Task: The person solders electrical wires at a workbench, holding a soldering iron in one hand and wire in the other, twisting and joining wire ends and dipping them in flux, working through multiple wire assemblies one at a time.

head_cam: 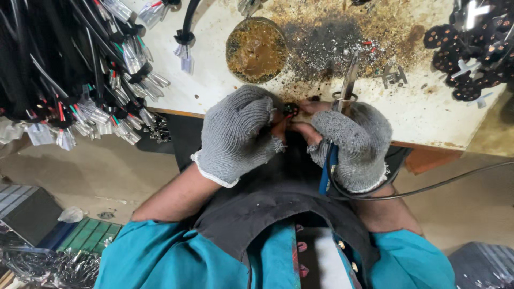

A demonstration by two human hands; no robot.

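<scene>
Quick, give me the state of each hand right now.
Left hand: closed, pinching a small round black part.
Right hand: closed around a soldering iron, fingertips also on the part.

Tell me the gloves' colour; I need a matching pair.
Grey knit with white cuffs, on the left hand and right hand; head view.

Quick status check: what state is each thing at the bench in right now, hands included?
left hand: gloved, fingertips bare, pinching the small black part
small black part: held between both hands at the table edge
right hand: gloved, gripping the soldering iron
soldering iron: upright, tip pointing away over the table
round tin: open, filled with brown paste
table: scorched, strewn with debris
</scene>
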